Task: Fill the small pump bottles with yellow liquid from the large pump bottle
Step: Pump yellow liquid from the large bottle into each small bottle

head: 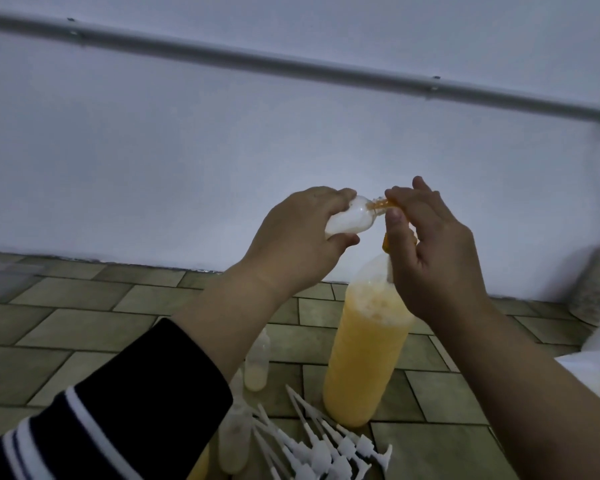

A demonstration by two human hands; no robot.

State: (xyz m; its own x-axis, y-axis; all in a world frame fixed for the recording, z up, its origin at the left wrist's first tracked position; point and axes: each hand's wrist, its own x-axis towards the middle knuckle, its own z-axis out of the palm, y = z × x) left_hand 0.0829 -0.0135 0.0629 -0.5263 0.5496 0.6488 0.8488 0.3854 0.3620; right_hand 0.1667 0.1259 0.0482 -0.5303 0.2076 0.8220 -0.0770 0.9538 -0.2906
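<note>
Left hand [302, 237] grips small bottle [110, 221] at orange nozzle [383, 204]; right hand [430, 251] pinches that nozzle.

One large pump bottle [364, 355], three small bottles [108, 223], two hands [295, 244].

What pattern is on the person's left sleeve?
Dark sleeve with white stripes, head view.

Large pump bottle [364, 355] pump head mostly hidden behind right hand [433, 258], bottom-edge small bottle [234, 441] half behind sleeve [118, 417]
</note>
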